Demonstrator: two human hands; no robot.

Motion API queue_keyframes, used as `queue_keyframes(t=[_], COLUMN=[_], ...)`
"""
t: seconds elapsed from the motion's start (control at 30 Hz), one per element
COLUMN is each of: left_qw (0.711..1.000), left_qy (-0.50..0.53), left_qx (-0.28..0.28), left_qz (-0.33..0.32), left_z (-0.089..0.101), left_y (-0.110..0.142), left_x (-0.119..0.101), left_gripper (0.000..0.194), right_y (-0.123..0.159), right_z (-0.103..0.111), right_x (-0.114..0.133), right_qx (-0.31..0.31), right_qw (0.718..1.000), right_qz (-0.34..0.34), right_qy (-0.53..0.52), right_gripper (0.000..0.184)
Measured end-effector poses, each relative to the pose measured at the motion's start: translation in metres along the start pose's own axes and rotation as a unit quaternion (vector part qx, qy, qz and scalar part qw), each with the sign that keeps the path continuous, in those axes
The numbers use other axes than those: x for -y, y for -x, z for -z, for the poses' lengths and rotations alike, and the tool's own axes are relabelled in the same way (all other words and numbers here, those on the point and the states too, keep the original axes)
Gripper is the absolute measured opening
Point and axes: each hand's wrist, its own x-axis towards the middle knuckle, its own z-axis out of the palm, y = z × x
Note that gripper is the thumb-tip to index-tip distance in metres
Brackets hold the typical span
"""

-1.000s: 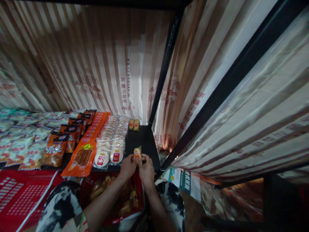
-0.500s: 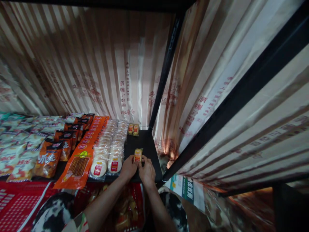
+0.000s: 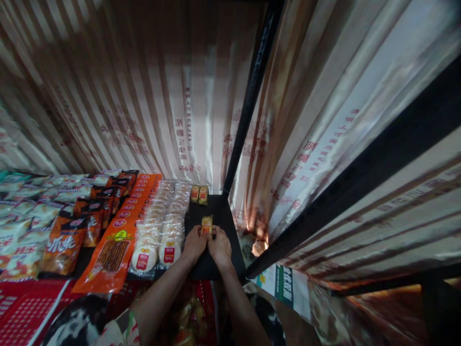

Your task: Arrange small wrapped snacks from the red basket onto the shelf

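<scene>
A small yellow snack packet with a red label [image 3: 206, 224] is pinched between my two hands over the black shelf [image 3: 205, 266]. My left hand [image 3: 195, 242] grips its left side and my right hand [image 3: 219, 244] its right side, both closed on it. Two similar yellow packets [image 3: 199, 194] stand side by side at the back of the shelf, near the corner post. Just left of my hands run two rows of clear-wrapped white round crackers [image 3: 170, 250] with red labels.
Left of the crackers lie orange strip packs [image 3: 111, 254], orange-brown bags [image 3: 65, 245] and white snack bags [image 3: 27, 254]. A black post [image 3: 248, 115] rises at the shelf's corner before printed curtains [image 3: 183, 62]. Below the shelf is a red basket [image 3: 30, 307].
Both hands, with the packet between them, have moved slightly farther in over the shelf. The camera view has shifted a little; the two packets at the back stay put.
</scene>
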Motion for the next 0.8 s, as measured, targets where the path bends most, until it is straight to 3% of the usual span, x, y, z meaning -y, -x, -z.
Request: queue_keyframes(t=[0.8], left_qw=[1.000], left_qy=[-0.001], left_qx=[-0.008], left_qz=[-0.009], left_z=[-0.013], left_y=[-0.054], left_x=[-0.029], left_gripper=[0.032], right_y=[-0.065], right_z=[-0.010], right_x=[-0.001], right_qx=[-0.059], right_qw=[0.998], right_qz=[0.000], right_qy=[-0.015], right_gripper=[0.033])
